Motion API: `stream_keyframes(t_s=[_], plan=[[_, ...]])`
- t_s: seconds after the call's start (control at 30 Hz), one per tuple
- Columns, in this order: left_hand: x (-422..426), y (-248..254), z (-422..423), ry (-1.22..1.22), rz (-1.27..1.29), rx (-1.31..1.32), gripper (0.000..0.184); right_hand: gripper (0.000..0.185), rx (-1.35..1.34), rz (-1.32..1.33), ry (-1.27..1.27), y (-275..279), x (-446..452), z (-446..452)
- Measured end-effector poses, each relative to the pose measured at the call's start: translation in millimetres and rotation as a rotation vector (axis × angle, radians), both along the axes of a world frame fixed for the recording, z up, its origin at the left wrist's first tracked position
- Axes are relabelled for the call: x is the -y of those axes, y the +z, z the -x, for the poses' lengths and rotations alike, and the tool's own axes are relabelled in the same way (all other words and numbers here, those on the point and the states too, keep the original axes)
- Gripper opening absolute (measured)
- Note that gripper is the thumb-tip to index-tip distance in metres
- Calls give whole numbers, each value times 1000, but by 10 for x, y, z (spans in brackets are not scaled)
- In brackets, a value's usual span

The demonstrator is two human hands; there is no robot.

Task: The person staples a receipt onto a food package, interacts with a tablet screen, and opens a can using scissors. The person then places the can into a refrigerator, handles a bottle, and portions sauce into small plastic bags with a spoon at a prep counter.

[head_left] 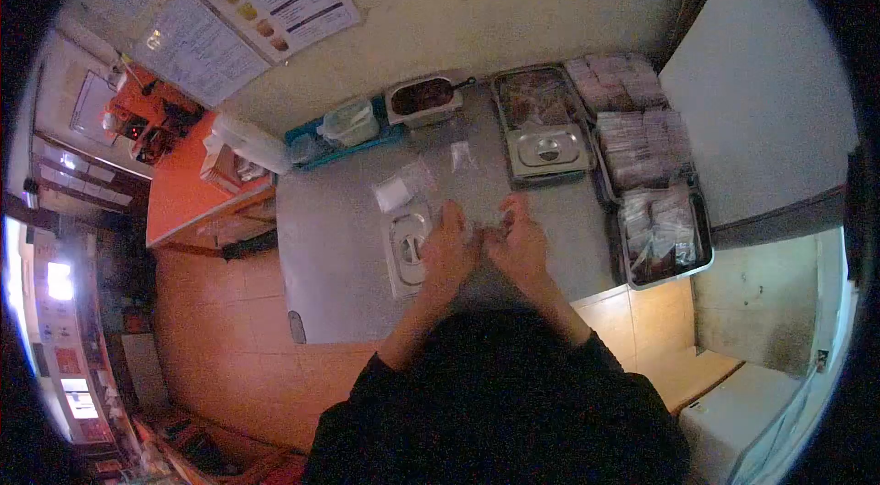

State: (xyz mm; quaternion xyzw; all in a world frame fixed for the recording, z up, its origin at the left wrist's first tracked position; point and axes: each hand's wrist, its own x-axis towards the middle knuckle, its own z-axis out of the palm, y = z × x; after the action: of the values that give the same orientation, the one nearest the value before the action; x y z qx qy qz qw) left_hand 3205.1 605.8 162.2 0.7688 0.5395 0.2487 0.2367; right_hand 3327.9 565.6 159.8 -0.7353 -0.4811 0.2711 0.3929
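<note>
My left hand (447,247) and my right hand (518,242) are close together above the front middle of the grey table (330,274). Their fingers are bent and closed on a thin, see-through piece, which looks like a small clear plastic bag (484,221); its outline is blurred. Beside my left hand lies a steel pan lid (408,251) with a handle. Just beyond it are clear bags with a white stack (394,194). Farther back lies another small clear bag (463,155) with something pale inside.
At the back stand a steel pan with dark contents (422,98) and a clear tub (351,123) on a blue tray (302,159). A lidded steel container (550,150) is at right, near black trays (632,274) of packed bags. An orange-topped table (179,178) adjoins at left.
</note>
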Motion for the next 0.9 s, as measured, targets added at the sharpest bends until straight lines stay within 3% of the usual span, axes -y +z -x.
stream_keyframes(t_s=[0.03, 0.07, 0.17, 0.27, 0.33, 0.37, 0.47, 0.53, 0.57, 0.63, 0.67, 0.73, 0.77, 0.83, 0.9], plan=[[58, 20, -53, 7, -148, -47, 52, 45, 204, 186, -94, 43, -60, -19], [107, 2, -86, 13, -149, -45, 52, 45, 207, 184, -89, 49, -117, -59], [171, -79, -95, -87, -177, -7, 44, 46, 603, -314, -251, -43, -182, -150], [-79, -316, -76, -164, -140, -79, 42, 38, 576, -248, -58, -284, -127, -82], [-396, -332, -3, -152, 218, -100, 46, 33, 178, 110, 168, -323, -89, -19], [-455, -311, 54, -143, 220, -97, 46, 33, 180, 111, 177, -387, -128, -17], [-474, -233, 212, -207, 597, 81, 65, 32, 157, -46, 88, -655, -392, -113], [-182, -382, 420, 94, -105, -423, 87, 21, 243, -80, -26, -769, -671, -224], [-98, -483, 498, 114, -106, -426, 87, 21, 240, -87, -8, -874, -780, -204], [-36, -596, 589, 398, 163, -429, 103, 30, 798, -396, -165, -1058, -1031, -80], [-45, -588, 604, 420, 163, -432, 103, 30, 789, -408, -147, -1115, -1160, -9], [-40, -405, 585, 442, 495, -220, 107, 41, 606, -344, 156, -1182, -1412, 140], [-56, -431, 606, 459, 496, -220, 107, 41, 600, -350, 171, -1321, -1559, 241], [-72, -500, 654, 476, 540, -257, 110, 40, 381, -121, 273, -1732, -1848, 431], [-58, -356, 716, 487, 548, -284, 113, 37, 424, -80, 315, -1798, -2005, 542]])
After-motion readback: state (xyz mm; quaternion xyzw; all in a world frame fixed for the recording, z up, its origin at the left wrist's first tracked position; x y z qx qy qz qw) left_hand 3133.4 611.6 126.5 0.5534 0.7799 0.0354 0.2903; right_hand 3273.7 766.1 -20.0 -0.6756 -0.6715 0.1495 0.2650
